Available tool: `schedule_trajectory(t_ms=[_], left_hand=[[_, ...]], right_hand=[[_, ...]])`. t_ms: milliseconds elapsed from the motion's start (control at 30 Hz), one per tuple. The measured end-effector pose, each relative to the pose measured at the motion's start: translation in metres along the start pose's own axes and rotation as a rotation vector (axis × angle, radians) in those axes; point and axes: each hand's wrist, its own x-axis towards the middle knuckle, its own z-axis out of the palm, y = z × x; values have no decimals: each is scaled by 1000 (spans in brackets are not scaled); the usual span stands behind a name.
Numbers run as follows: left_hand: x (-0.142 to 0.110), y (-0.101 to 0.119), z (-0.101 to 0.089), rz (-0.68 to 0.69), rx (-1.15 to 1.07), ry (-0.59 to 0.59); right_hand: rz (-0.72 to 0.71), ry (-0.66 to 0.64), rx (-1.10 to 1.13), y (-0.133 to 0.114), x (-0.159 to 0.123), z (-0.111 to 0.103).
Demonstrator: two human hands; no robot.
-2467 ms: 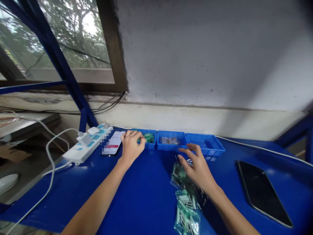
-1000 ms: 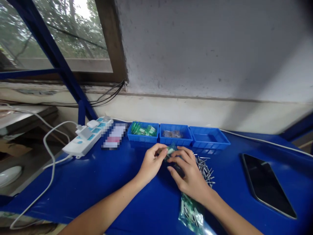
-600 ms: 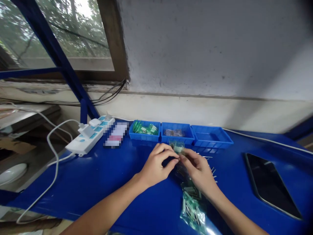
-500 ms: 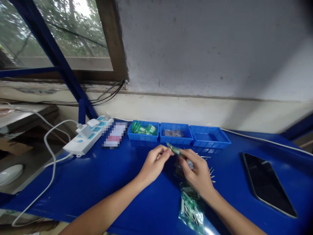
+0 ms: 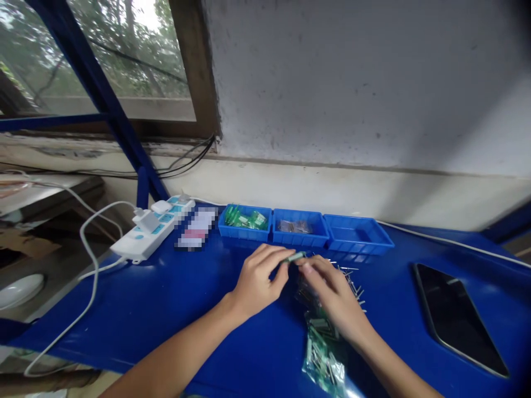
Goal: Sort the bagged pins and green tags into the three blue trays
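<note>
A small green plastic packet (image 5: pixel 295 257), narrow as if folded or rolled, is held above the table between my two hands. My left hand (image 5: pixel 257 279) pinches its left end between thumb and fingers. At the right end, the closed fingers and thumb of my right hand (image 5: pixel 334 284) grip it too; its contents are too small to make out. Below my right hand lie green plastic bags (image 5: pixel 323 354) with thin metal pins inside. A clear bag (image 5: pixel 306 293) is partly hidden by that hand, and loose metal pins (image 5: pixel 357 290) are scattered just beyond it.
Along the back stand a blue bin with green packets (image 5: pixel 244 232), a blue bin with clear packets (image 5: pixel 301 239) and a third blue bin (image 5: pixel 360 247). A dark phone (image 5: pixel 458 318) lies at right. A white power strip (image 5: pixel 143 237) with cords and a blurred-out flat item (image 5: pixel 197 228) are at left.
The packet has turned from slanting down to the right to nearly level, tipped slightly up at the right. My left fingers have moved up onto its left end, and my right fingers have shifted.
</note>
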Motion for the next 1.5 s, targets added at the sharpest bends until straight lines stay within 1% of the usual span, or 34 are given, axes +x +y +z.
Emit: schedule_trajectory(t_ms=[33, 67, 100, 133, 200, 233, 267, 333, 367, 400, 467, 500, 567, 633, 700, 733, 800, 867, 900, 933, 1033, 1133, 1200, 1267, 1333, 1433, 1467, 1500], left_hand=[[-1, 0, 1, 92, 30, -21], [-2, -1, 2, 155, 48, -51], [-2, 0, 3, 189, 54, -85], [-2, 0, 4, 198, 48, -118], [-2, 2, 5, 157, -3, -155], [-1, 2, 5, 102, -41, -153], [0, 3, 5, 20, -85, -140], [3, 3, 4, -227, -211, -126], [5, 2, 3, -374, -306, -131], [6, 1, 3, -518, -420, -141], [8, -2, 4, -754, -671, -150], [8, -3, 5, -828, -777, -140], [7, -4, 7, -884, -897, -113], [6, -5, 8, -863, -901, -102], [8, -7, 6, -809, -807, -69], [11, -10, 3, -772, -726, -27], [22, -21, -6, -661, -497, 106], [39, -37, -18, -530, -196, 239], [48, -47, -24, -492, -27, 261], [57, -57, -29, -485, 143, 244], [77, -83, -35, -496, 280, 187], [83, -94, -29, -493, 355, 85], [82, -93, -22, -460, 388, 23], [77, -88, -17, -414, 402, -8], [68, -79, -15, -357, 414, 31], [46, -64, -16, -240, 407, 159], [37, -59, -15, -205, 385, 160], [29, -54, -12, -179, 352, 129]], right_hand=[[112, -3, 111, -1, 2, 0], [199, -1, 218, 0, 3, 0], [252, 3, 307, 1, 5, 0], [269, 9, 371, 2, 7, 0], [237, 23, 416, 7, 10, 0], [217, 42, 401, 10, 11, 0], [203, 73, 371, 12, 12, 0], [159, 129, 281, 16, 13, -1], [103, 148, 226, 17, 13, -2], [19, 155, 163, 17, 13, -2], [-216, 140, 10, 19, 11, -3], [-345, 126, -81, 19, 10, -3], [-550, 111, -271, 21, 8, -2], [-657, 103, -430, 23, 6, 0], [-691, 98, -512, 24, 5, 1], [-692, 101, -525, 24, 5, 1], [-677, 126, -524, 24, 5, 0], [-643, 157, -510, 22, 6, -1], [-620, 166, -502, 22, 6, -2], [-598, 171, -494, 22, 6, -3], [-543, 156, -466, 21, 6, -3], [-514, 131, -441, 20, 5, -3], [-496, 120, -433, 19, 5, -3], [-479, 123, -436, 18, 7, -6], [-457, 141, -453, 17, 10, -11], [-410, 184, -486, 20, 20, -24], [-387, 197, -498, 22, 23, -29], [-364, 207, -512, 24, 27, -34]])
